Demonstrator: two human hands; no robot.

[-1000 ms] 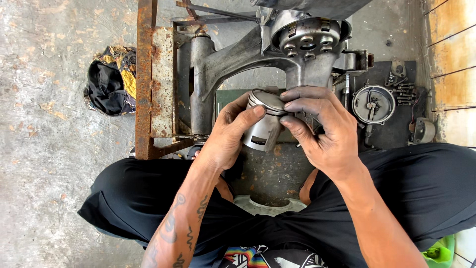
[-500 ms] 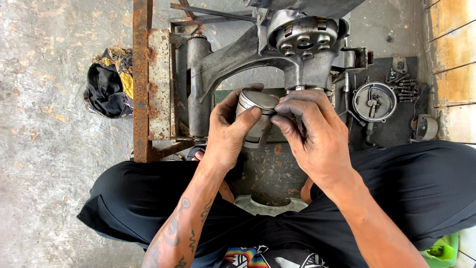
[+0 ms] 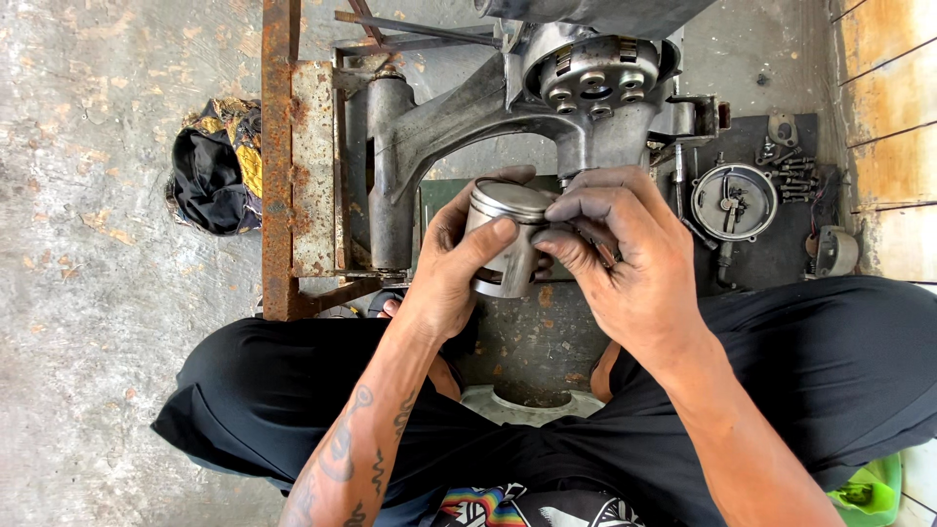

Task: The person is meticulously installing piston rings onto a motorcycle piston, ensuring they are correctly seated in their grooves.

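Metal piston (image 3: 508,239): short silvery cylinder, flat crown with a duller grey centre and a bright rim, ring grooves just under the crown, smooth skirt below. Tilted, crown turned up and slightly to the far side, open skirt end toward the near side. Held off the ground at mid-scene, just near of the grey engine casing. Wrapped on its left side by the left hand (image 3: 444,278), thumb across the skirt; touched at its right upper edge by fingertips of the right hand (image 3: 634,268).
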